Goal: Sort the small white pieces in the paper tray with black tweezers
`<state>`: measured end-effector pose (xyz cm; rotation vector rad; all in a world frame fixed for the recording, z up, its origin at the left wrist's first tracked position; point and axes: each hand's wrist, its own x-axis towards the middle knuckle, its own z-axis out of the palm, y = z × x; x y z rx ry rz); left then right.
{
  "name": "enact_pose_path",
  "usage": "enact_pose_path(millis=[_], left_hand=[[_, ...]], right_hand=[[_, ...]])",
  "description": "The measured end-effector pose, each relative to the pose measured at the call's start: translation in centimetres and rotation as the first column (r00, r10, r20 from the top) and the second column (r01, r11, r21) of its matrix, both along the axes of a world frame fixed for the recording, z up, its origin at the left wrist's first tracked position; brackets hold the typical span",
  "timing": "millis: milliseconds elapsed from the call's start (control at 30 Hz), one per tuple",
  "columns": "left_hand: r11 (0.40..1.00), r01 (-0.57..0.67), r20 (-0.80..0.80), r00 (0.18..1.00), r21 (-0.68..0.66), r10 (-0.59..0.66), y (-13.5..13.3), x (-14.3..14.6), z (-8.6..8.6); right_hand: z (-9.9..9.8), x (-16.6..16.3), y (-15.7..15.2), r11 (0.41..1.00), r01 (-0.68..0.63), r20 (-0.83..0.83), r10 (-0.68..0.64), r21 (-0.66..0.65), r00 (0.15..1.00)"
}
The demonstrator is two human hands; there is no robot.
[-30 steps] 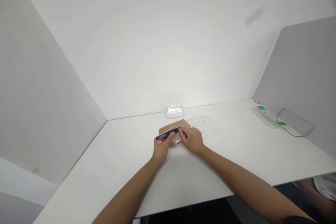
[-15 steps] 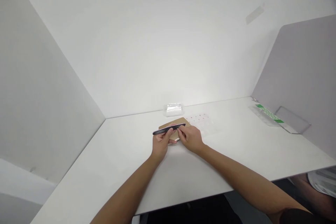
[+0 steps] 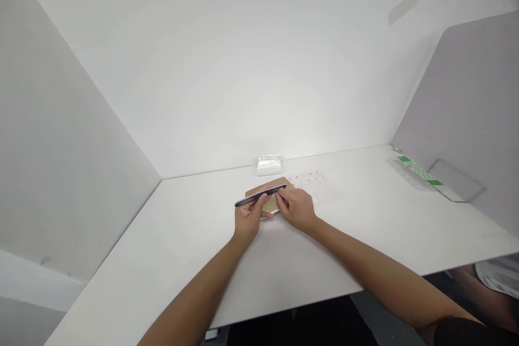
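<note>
Toward the back edge of the white bench: slim, dark, elongated object in hand

Left hand pinches the object over a flat, brown, rectangular board. Right hand has fingertips bunched at the object's right end; whether they grip it cannot be told. Handling appears under way: pick-up done, release not. A clear plastic pack sits by the back edge.

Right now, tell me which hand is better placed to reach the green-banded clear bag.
Probably the right hand: it is nearer the clear bag, while the left hand grips the dark slim object.
</note>
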<state>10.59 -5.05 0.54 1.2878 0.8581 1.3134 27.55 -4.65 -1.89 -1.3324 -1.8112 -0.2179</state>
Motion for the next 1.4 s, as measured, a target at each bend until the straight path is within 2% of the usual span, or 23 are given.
enact_pose_path(millis=[233, 433, 533, 667, 833, 1133, 1400], left_hand=[[1.000, -0.027, -0.030, 0.999, 0.014, 0.027, -0.5, 0.1, 0.0], [0.999, -0.037, 0.016, 0.999, 0.022, 0.036, -0.3, 0.4, 0.0], [0.998, -0.057, 0.005, 0.998, 0.039, 0.057, -0.5, 0.4, 0.3], [0.983, -0.070, -0.085, 0.993, 0.168, 0.086, -1.3, 0.3, 0.7], [0.932, -0.024, -0.247, 0.962, 0.362, 0.121, -1.6, -0.2, 0.7], [0.914, 0.003, -0.263, 0.958, 0.407, 0.114, -1.6, 0.0, 0.8], [0.841, 0.047, -0.316, 0.937, 0.538, 0.150, -1.2, -0.2, 0.5]], right_hand=[[-0.1, 1.1, 0.7, 0.998, 0.061, -0.058, -0.061, -0.013, 0.996], [-0.1, -0.3, 0.0, 1.000, 0.008, -0.040, -0.007, 0.010, 0.999], [0.0, 0.1, 0.2, 1.000, 0.017, -0.051, -0.016, 0.016, 0.999], [-0.2, 1.4, 0.8, 1.000, 0.001, -0.051, 0.000, 0.009, 0.999], [-0.8, 1.5, 0.8, 1.000, -0.016, -0.062, 0.015, -0.018, 0.998], [-1.6, 1.4, 1.0, 0.998, -0.043, -0.120, 0.037, -0.051, 0.992], [-1.8, 1.6, 0.9, 0.991, -0.112, -0.192, 0.095, -0.078, 0.977]])
